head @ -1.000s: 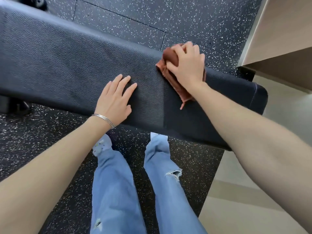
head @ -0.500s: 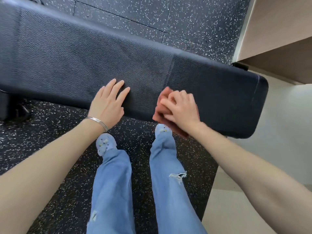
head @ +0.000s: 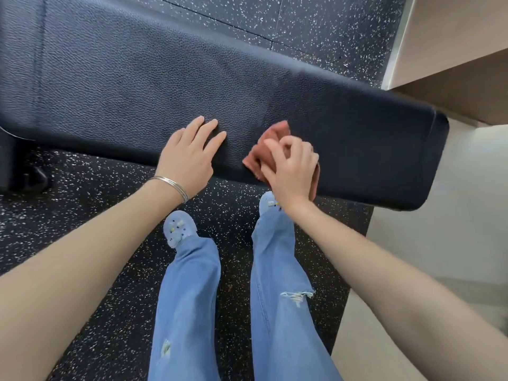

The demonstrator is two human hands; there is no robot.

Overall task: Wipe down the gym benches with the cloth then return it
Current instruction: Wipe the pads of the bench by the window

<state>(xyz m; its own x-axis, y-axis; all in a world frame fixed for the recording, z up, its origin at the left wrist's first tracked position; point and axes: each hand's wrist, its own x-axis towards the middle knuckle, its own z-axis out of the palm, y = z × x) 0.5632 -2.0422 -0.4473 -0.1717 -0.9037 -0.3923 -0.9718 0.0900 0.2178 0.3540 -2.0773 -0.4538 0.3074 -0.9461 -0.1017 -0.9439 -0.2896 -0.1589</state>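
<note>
I see the right hand [head: 291,171] curled around the crumpled rust-brown cloth [head: 275,133], pressing it onto the near edge of the long black textured-vinyl padded bench [head: 137,78], toward the bench's right end. The left hand [head: 189,158] lies flat with its fingers straight on that same edge, just left of the cloth and apart from it.

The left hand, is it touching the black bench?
Touching. The head view shows the left hand lying flat on the bench, fingers straight on its near edge, no gap.
</note>
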